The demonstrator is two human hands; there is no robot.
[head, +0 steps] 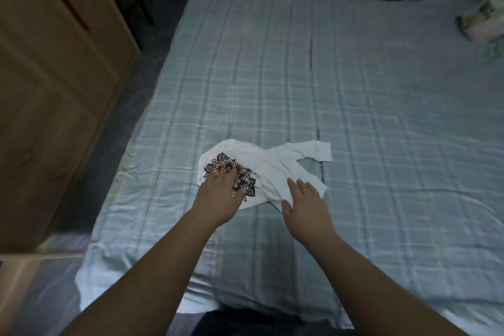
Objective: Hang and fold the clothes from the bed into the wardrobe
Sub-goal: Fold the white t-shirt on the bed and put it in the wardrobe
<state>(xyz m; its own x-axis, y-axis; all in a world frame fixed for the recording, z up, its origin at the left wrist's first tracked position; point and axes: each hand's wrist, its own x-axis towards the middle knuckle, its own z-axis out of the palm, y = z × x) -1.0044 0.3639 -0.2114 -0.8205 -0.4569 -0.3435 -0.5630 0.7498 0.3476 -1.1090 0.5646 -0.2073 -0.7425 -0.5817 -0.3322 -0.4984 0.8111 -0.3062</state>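
Both hands flat, fingers spread: left hand [222,194], right hand [306,203] pressing white printed T-shirt [268,169] near bed [381,117] foot edge; folding apparently starting, spreading garment next.

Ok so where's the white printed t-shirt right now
In the head view, the white t-shirt lies crumpled on the checked bed, near its left side, with the left hand on its print and the right hand at its near edge.

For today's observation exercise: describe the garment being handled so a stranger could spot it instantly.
Start at the bed with its pale blue checked cover. Near its close edge lies a crumpled white T-shirt, under the left hand and right hand. Its black mandala print marks it out.
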